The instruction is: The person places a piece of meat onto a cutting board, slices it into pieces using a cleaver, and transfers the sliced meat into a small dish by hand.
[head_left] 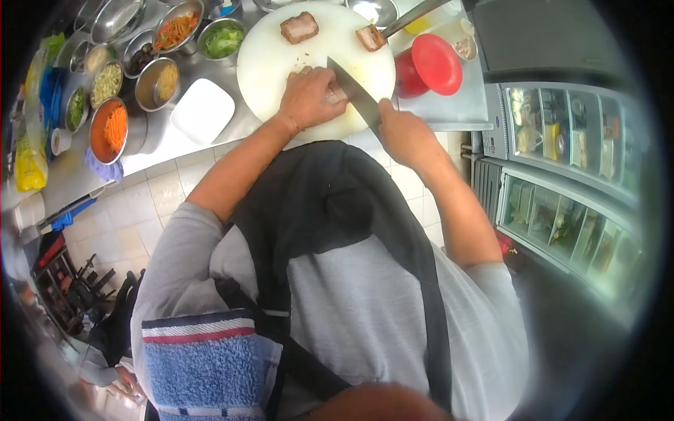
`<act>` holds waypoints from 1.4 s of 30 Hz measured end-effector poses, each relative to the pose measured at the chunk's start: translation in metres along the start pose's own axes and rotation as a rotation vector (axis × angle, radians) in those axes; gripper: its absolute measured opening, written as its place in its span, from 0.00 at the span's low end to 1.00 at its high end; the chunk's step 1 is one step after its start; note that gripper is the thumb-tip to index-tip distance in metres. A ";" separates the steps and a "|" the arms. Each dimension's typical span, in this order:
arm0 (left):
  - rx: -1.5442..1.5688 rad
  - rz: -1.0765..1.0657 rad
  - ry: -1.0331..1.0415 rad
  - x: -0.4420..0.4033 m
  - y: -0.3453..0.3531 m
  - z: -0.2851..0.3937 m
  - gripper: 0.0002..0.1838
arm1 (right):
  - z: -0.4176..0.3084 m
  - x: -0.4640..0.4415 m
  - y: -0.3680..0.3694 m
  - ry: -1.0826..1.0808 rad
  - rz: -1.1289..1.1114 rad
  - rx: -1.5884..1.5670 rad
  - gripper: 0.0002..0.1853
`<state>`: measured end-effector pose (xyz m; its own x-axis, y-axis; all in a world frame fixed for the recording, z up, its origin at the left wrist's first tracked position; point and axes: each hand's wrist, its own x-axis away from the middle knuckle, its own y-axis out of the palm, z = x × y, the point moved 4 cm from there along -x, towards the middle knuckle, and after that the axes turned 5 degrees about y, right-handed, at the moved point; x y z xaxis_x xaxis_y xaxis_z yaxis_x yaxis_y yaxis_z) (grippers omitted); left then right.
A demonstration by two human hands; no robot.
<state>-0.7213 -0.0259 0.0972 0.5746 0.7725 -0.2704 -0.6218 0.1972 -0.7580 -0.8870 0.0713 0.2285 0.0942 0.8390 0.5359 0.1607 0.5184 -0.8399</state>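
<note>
My left hand [312, 98] presses a piece of meat [338, 92] onto the round white cutting board [263, 77], its fingers curled and hiding most of the piece. In my right hand [408, 135] is the handle of a broad kitchen knife [357, 92]. The blade lies slantwise over the board, just right of the meat and close to my left fingers. Farther back on the board sits a browned block of meat [300, 28]. Another browned chunk of meat [371, 38] lies at the upper right, where a long metal handle [414, 17] meets it.
A white square dish [202, 111] stands left of the board. Several metal bowls hold cut vegetables, including shredded carrot [115, 130] and sliced greens [223, 42]. A red container [437, 64] is at the right. Glass-fronted fridges [562, 133] flank my right; another person's hand [128, 382] shows lower left.
</note>
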 end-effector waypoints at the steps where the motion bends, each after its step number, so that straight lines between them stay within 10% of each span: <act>1: 0.009 -0.008 0.000 -0.001 -0.002 0.000 0.25 | 0.000 0.001 -0.003 0.008 -0.008 -0.003 0.12; 42: -0.004 0.050 0.054 0.028 -0.019 -0.008 0.22 | -0.014 0.016 0.009 -0.058 0.007 -0.039 0.12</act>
<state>-0.6892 -0.0132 0.0988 0.5709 0.7473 -0.3401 -0.6487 0.1567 -0.7447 -0.8703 0.0874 0.2307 0.0383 0.8516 0.5229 0.1984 0.5064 -0.8392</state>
